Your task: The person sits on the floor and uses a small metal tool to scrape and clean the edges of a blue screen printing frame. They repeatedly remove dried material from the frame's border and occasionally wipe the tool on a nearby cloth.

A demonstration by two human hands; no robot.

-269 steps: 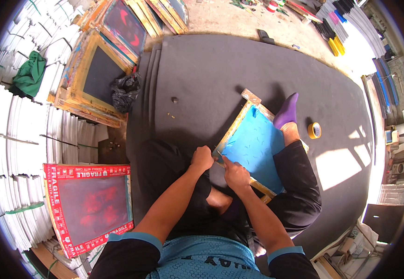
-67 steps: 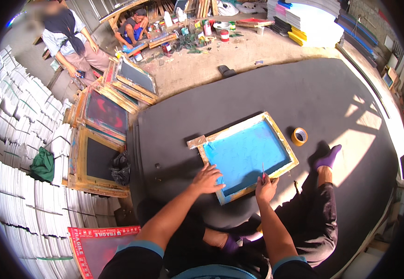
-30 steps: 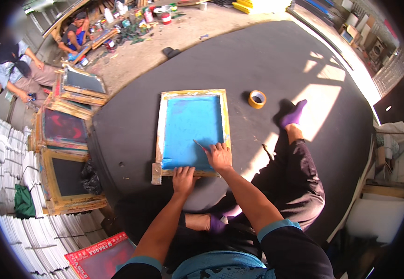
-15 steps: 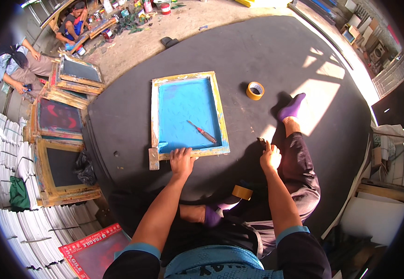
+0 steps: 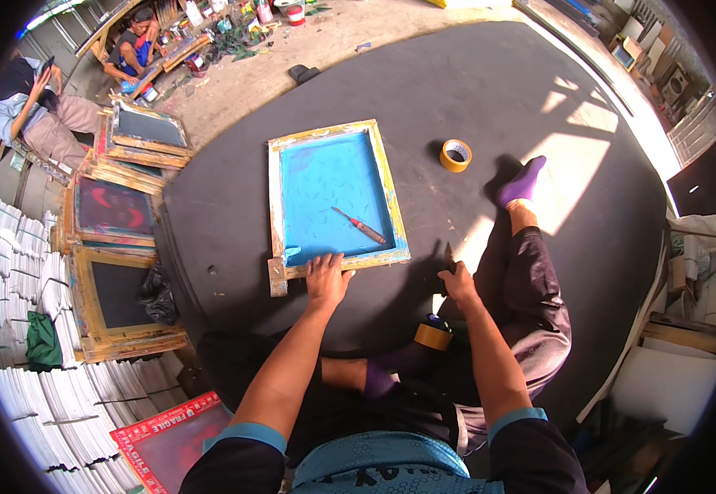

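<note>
A wooden screen-printing frame with a blue mesh lies on the dark table-like surface. My left hand grips its near rail, fingers over the wood. On the mesh rests a slim tool with a red and dark handle and a thin metal shaft. My right hand is closed to the right of the frame's near corner, on a small dark object I cannot make out. Just below that hand, a roll of brown tape sits by my legs. Another tape roll lies beyond the frame's right side.
My outstretched leg lies to the right. At left are stacked printing frames, a black plastic bag and bundled white paper. Two people sit at the far left, one with a phone. A red-bordered panel stands near.
My right hand has drawn back toward me and slightly left, nearer the lower tape roll. My left hand stays on the frame. A seated person has raised a phone.
</note>
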